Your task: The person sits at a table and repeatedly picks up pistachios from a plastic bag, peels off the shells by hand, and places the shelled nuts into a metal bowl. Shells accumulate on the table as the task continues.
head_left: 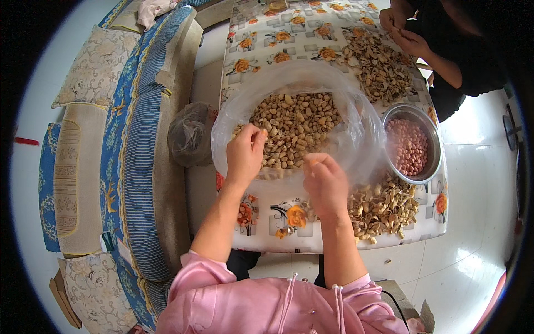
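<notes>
A large clear plastic bag (358, 121) sits wide-mouthed on the table, filled with unshelled peanuts (300, 121). My left hand (246, 154) is over the left part of the peanuts, thumb and fingertips drawn together. Whether a peanut is between them does not show. My right hand (325, 181), blurred by motion, is at the bag's near edge with its fingers curled; what it may hold is hidden. Right of the bag stands a metal bowl (436, 160) holding shelled pink peanut kernels (406, 146). A heap of peanut shells (384, 208) lies beside my right forearm.
The table has a flowered tablecloth (267, 50). Across it, a person's hands (402, 35) are held together near another shell pile (381, 69). A dark plastic bag (192, 135) is between table and sofa (146, 146). Clear containers (275, 4) stand at the far end.
</notes>
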{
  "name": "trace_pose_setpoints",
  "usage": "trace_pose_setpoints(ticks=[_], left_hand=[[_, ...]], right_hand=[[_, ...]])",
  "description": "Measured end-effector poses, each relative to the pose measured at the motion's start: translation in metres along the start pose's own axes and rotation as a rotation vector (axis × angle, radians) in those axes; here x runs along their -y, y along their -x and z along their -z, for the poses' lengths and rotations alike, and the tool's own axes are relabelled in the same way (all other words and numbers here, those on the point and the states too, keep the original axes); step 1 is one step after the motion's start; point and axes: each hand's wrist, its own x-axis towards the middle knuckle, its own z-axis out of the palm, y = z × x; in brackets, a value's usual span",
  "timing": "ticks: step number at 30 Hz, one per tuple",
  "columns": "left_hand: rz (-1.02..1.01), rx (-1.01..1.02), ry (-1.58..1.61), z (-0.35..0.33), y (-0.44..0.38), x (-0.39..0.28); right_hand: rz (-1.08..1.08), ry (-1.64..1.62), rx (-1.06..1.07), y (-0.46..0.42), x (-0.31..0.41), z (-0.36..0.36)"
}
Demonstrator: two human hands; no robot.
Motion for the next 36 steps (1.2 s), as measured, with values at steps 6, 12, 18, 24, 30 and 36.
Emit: trace_pose_setpoints(ticks=[6, 12, 18, 24, 30, 36], left_hand=[[0.546, 0.103, 1.247, 0.001, 0.053, -0.046], [0.369, 0.153, 1.282, -0.001, 0.072, -0.055], [0.125, 0.095, 0.997, 0.001, 0.081, -0.057], [0.047, 0.147, 0.81, 0.004, 0.088, -0.057], [-0.153, -0.025, 0.509, -0.013, 0.091, -0.062], [0.08, -0.078, 0.639, -0.02, 0.094, -0.058]], right_hand=[[0.173, 0.412, 0.023, 0.006, -0.013, -0.022], [0.285, 0.493, 0.041, 0.012, -0.012, -0.019], [0.21, 0.37, 0.107, 0.008, -0.017, -0.014], [0.13, 0.087, 0.176, 0.005, -0.023, -0.006], [0.168, 0.09, 0.084, 0.009, -0.031, -0.01], [0.282, 0.34, 0.038, 0.02, -0.035, -0.026]])
